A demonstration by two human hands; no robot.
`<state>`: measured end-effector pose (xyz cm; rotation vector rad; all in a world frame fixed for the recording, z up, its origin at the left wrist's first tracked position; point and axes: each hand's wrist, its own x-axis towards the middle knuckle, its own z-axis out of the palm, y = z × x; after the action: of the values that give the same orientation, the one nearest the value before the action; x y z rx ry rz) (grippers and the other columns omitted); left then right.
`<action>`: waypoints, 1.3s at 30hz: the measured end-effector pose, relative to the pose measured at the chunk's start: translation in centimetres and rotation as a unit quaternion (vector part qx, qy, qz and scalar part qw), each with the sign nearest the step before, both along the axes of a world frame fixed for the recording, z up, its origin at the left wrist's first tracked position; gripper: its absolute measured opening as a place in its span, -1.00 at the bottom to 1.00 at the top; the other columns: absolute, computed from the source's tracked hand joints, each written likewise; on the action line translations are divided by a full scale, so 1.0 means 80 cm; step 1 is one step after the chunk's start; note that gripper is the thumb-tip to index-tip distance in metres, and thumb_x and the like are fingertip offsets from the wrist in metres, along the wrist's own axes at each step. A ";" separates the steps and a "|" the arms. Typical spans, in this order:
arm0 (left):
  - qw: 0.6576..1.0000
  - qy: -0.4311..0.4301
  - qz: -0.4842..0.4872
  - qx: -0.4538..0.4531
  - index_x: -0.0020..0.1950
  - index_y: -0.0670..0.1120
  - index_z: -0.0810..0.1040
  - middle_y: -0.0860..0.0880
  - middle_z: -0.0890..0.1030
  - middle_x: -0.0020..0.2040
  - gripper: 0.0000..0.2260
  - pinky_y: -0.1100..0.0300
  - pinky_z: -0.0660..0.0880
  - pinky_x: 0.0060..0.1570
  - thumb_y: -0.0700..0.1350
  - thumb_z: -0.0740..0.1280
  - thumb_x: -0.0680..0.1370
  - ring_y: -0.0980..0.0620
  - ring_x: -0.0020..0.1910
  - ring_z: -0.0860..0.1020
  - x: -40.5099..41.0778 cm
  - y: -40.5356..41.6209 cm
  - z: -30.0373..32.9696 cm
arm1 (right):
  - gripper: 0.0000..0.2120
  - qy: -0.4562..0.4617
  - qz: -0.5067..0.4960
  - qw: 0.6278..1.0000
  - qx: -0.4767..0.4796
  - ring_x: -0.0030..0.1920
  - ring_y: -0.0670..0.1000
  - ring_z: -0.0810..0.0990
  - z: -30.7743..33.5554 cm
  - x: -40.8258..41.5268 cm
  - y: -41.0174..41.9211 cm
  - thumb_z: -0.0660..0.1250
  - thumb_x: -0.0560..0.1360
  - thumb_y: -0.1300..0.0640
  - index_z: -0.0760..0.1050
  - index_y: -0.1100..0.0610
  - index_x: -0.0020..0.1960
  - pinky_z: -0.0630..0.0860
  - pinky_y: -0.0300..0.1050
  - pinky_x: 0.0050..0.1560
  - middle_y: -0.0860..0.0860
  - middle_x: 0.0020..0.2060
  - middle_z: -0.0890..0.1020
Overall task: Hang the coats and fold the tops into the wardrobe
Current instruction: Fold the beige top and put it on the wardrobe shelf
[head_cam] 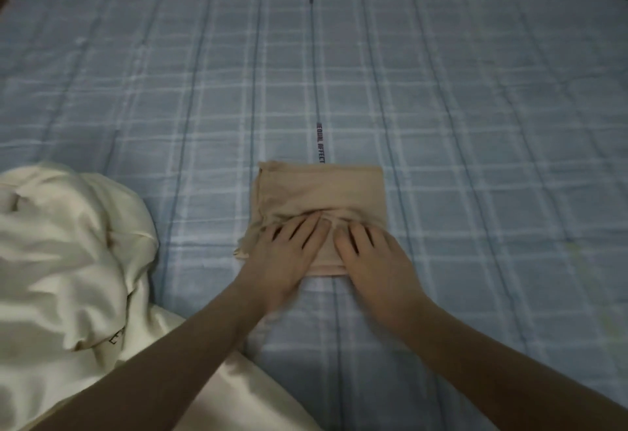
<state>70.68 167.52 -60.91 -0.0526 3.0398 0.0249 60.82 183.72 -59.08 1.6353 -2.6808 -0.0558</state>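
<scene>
A small tan top [319, 192] lies on the bed [475, 124], folded into a neat square, right in the middle near the person. Both hands are flat on its near half. The left hand [289, 250] has its fingers spread and presses down on the left side. The right hand [370, 254] has its fingers straight and presses down beside it. The two hands almost touch. Neither one pinches the cloth — they only push on it.

It looks like the fold is nearly done, and this is the pressing step. To do it well, slide the flat palms from the middle out to the edges, so the bump in the cloth just past the fingertips goes away. The near left corner sticks out a bit, so tuck it in. Press softly — a hard push could drag the layers apart.

A big cream top [68, 260] lies crumpled on the bed to the left. It is not folded yet.
</scene>
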 end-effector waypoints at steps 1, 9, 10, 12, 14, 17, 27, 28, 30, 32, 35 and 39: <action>1.000 0.001 -0.008 -0.012 0.43 -0.13 0.43 -0.15 0.50 0.36 -0.42 0.01 0.53 -0.03 -0.14 0.19 0.38 -0.13 0.19 0.54 -0.005 -0.001 0.005 | -0.61 0.006 -0.005 1.000 -0.005 -0.12 0.19 0.58 0.002 -0.001 -0.005 0.05 0.41 0.24 0.50 0.19 0.15 0.57 0.05 -0.13 0.16 -0.05 0.58; 0.998 -0.054 -0.001 -0.013 0.04 -0.09 0.54 -0.06 0.64 -0.10 -0.62 0.10 0.55 -0.34 -0.12 0.47 0.25 -0.13 -0.19 0.61 -0.017 -0.014 0.113 | -0.30 0.023 0.064 0.998 -0.001 -0.35 0.14 0.55 0.091 -0.033 -0.013 0.54 0.01 0.23 0.33 0.15 0.09 0.46 -0.08 -0.44 0.09 -0.31 0.58; 0.999 -0.051 0.013 -0.003 0.06 -0.09 0.53 -0.04 0.63 -0.08 -0.65 0.12 0.52 -0.32 -0.10 0.45 0.30 -0.11 -0.14 0.60 -0.019 -0.014 0.138 | -0.27 0.025 0.073 0.997 -0.005 -0.35 0.13 0.55 0.111 -0.039 -0.012 0.56 0.03 0.20 0.34 0.15 0.13 0.45 -0.08 -0.44 0.08 -0.30 0.58; 0.998 -0.046 0.045 0.018 0.17 -0.07 0.47 -0.04 0.58 0.04 -0.69 0.08 0.47 -0.22 -0.10 0.33 0.44 -0.09 0.03 0.54 -0.018 -0.016 0.201 | -0.32 0.021 0.098 0.995 -0.023 -0.37 0.11 0.53 0.170 -0.049 -0.010 0.55 0.12 0.14 0.34 0.14 0.17 0.42 -0.08 -0.46 0.07 -0.24 0.58; 0.998 -0.046 0.032 -0.005 0.16 -0.06 0.44 -0.03 0.56 0.03 -0.74 0.08 0.42 -0.20 -0.08 0.24 0.48 -0.06 0.06 0.50 -0.014 -0.021 0.268 | -0.47 0.029 0.135 0.989 -0.046 -0.42 0.09 0.50 0.238 -0.056 -0.009 0.44 0.23 0.16 0.33 0.12 0.14 0.37 -0.10 -0.49 0.08 -0.15 0.55; 0.999 -0.034 0.018 -0.027 0.16 -0.05 0.41 -0.03 0.56 0.00 -0.73 0.05 0.45 -0.19 -0.09 0.22 0.47 -0.07 0.06 0.50 0.004 -0.033 0.377 | -0.62 0.023 0.196 0.978 -0.071 -0.49 0.06 0.45 0.346 -0.060 -0.015 0.33 0.30 0.17 0.33 0.10 0.09 0.31 -0.14 -0.52 0.08 -0.11 0.54; 0.989 0.032 0.017 -0.144 0.48 0.11 0.25 -0.10 0.40 0.20 -0.39 -0.04 0.48 -0.15 -0.24 0.25 0.47 -0.10 -0.03 0.45 0.185 -0.058 0.680 | -0.64 -0.001 0.377 0.924 -0.065 -0.10 -0.01 0.45 0.660 0.027 -0.080 -0.11 0.56 -0.33 0.21 -0.20 0.23 0.32 -0.13 -0.18 -0.10 0.08 0.38; 0.986 0.040 0.025 -0.161 0.39 0.10 0.33 -0.09 0.41 0.17 -0.50 -0.04 0.50 -0.19 -0.19 0.24 0.47 -0.10 -0.05 0.46 0.211 -0.058 0.702 | -0.80 -0.005 0.400 0.914 -0.071 -0.10 -0.01 0.43 0.677 0.044 -0.088 -0.03 0.62 -0.20 0.17 -0.19 0.21 0.32 -0.13 -0.14 -0.11 0.06 0.36; 0.984 0.044 0.059 -0.161 0.25 0.09 0.40 -0.04 0.43 0.12 -0.69 0.00 0.50 -0.23 -0.07 0.15 0.52 -0.07 -0.03 0.48 0.267 -0.054 0.739 | -0.81 -0.027 0.424 0.901 -0.082 -0.09 -0.05 0.43 0.710 0.082 -0.103 0.09 0.63 0.02 0.11 -0.17 0.17 0.34 -0.16 -0.11 -0.11 0.08 0.36; 0.986 0.053 0.108 -0.118 0.13 0.09 0.43 0.03 0.44 0.06 -0.81 0.06 0.48 -0.21 0.02 0.15 0.55 -0.01 -0.02 0.49 0.326 -0.042 0.767 | -0.82 -0.041 0.463 0.882 -0.079 -0.11 -0.12 0.44 0.738 0.125 -0.122 0.13 0.62 0.03 0.15 -0.16 0.12 0.32 -0.22 -0.14 -0.18 0.00 0.39; 0.978 0.079 0.188 -0.051 0.02 0.11 0.45 0.14 0.40 -0.01 -0.89 0.13 0.45 -0.19 0.03 0.31 0.53 0.07 -0.08 0.49 0.421 -0.024 0.790 | -0.82 -0.070 0.525 0.845 -0.077 -0.11 -0.21 0.43 0.768 0.208 -0.152 0.21 0.58 -0.06 0.19 -0.18 0.05 0.34 -0.25 -0.12 -0.27 -0.09 0.38; 0.949 0.102 0.298 -0.020 0.11 0.08 0.33 0.08 0.46 0.05 -0.78 0.10 0.43 -0.11 -0.03 0.34 0.56 0.05 -0.01 0.49 0.561 0.013 0.796 | -0.67 -0.117 0.602 0.788 -0.057 -0.07 -0.40 0.40 0.787 0.334 -0.180 0.35 0.49 -0.17 0.20 -0.12 0.02 0.33 -0.44 -0.16 -0.32 -0.13 0.39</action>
<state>115.53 168.58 2.77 -1.0228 3.0890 0.0152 87.51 169.34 3.86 3.0244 -1.1745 0.3118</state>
